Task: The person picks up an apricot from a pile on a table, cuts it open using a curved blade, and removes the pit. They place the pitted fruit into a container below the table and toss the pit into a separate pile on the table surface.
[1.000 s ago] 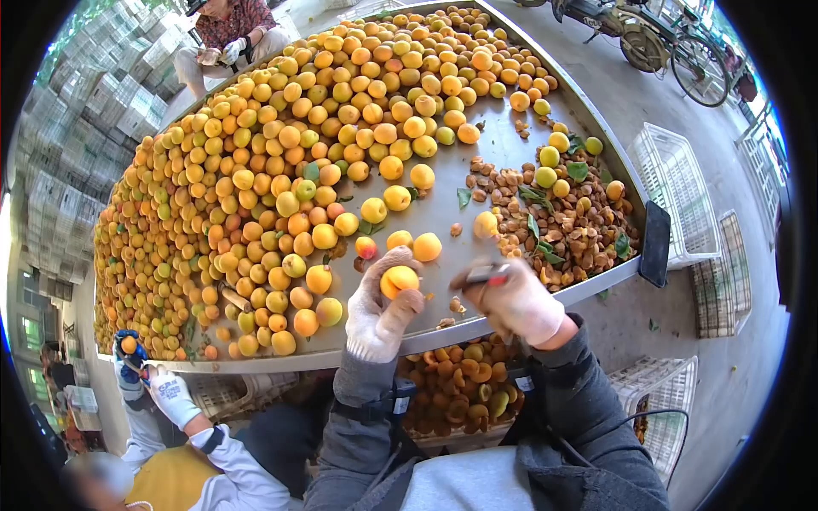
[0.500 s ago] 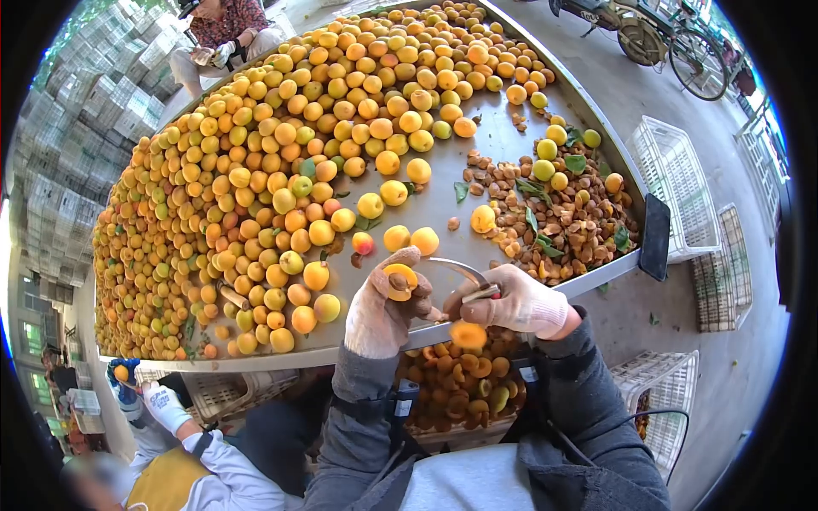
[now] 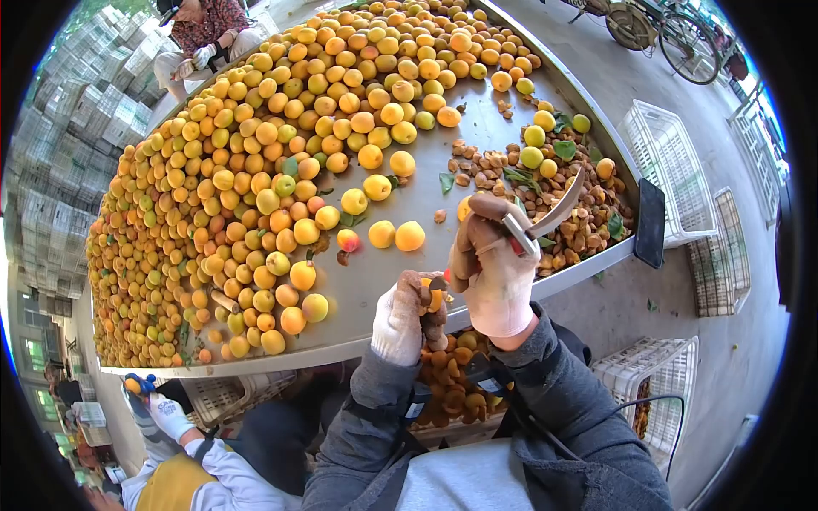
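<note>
My left hand (image 3: 407,313), in a stained white glove, holds an apricot half (image 3: 435,300) with a dark pit showing, over the table's near edge. My right hand (image 3: 497,272), gloved too, is closed round the handle of a curved knife (image 3: 558,209), its blade pointing up and to the right. Beneath my hands is a crate of apricot halves (image 3: 460,375). Two whole apricots (image 3: 410,236) lie on the metal just beyond my left hand. Behind the knife is a heap of brown pits (image 3: 571,213) mixed with green leaves.
Whole apricots (image 3: 256,162) cover much of the metal table (image 3: 358,294). A black phone (image 3: 649,223) sits at its right corner. White crates (image 3: 669,175) stand on the right floor. One co-worker (image 3: 204,43) sits at the far left, another (image 3: 183,477) at the near left.
My right hand has risen with the knife, its blade now away from the fruit. My left hand has moved slightly right and down. The orange piece falling between them is gone from view.
</note>
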Action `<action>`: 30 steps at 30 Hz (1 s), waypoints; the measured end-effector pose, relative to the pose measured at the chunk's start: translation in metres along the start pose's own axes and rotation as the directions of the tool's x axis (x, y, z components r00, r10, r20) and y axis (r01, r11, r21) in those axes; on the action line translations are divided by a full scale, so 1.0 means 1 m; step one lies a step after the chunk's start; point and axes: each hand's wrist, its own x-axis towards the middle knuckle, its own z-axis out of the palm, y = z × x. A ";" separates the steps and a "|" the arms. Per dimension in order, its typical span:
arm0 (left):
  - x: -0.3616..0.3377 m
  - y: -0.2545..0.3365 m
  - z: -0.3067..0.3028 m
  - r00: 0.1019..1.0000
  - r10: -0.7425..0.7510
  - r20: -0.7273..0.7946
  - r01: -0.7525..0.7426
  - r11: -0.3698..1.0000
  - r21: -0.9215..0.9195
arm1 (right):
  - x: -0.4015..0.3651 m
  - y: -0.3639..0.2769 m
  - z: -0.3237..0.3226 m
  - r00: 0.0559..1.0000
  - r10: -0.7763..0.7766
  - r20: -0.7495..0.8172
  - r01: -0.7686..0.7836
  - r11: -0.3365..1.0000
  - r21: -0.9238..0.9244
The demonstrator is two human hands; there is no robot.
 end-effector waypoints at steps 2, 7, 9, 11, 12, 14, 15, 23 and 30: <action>0.002 -0.001 0.001 0.998 0.060 0.001 -0.060 0.992 0.107 | -0.003 0.010 0.004 0.996 -0.092 -0.008 0.090 0.985 -0.148; 0.010 -0.008 0.001 0.915 0.403 0.013 -0.360 0.802 0.477 | 0.007 0.026 0.009 0.972 -0.180 0.153 0.228 0.885 -0.407; 0.007 0.004 0.002 0.993 0.111 -0.049 -0.097 0.968 0.231 | 0.019 0.012 0.009 0.989 0.145 -0.004 -0.144 0.987 -0.067; 0.012 0.010 0.001 0.998 -0.044 -0.054 0.051 0.989 0.135 | 0.035 0.027 -0.007 0.963 0.267 -0.035 -0.248 0.930 0.271; 0.014 0.012 0.001 0.980 -0.196 -0.043 0.198 0.980 0.038 | 0.036 0.035 -0.011 0.963 0.266 -0.035 -0.247 0.931 0.270; 0.016 0.013 0.003 0.970 -0.234 -0.061 0.233 0.972 -0.028 | 0.037 0.045 -0.013 0.925 0.380 -0.003 -0.345 0.844 0.412; 0.016 0.013 0.002 0.958 -0.274 -0.080 0.266 0.959 -0.095 | 0.039 0.045 -0.013 0.924 0.383 0.000 -0.349 0.842 0.411; 0.025 0.021 -0.033 0.986 0.156 -0.065 -0.167 0.963 -0.210 | 0.060 0.004 -0.030 0.959 0.028 -0.282 -0.012 0.998 0.059; 0.039 0.019 -0.028 0.537 0.805 -0.253 -0.599 0.575 0.557 | 0.077 -0.010 -0.071 0.949 -0.296 0.107 0.216 0.368 -0.904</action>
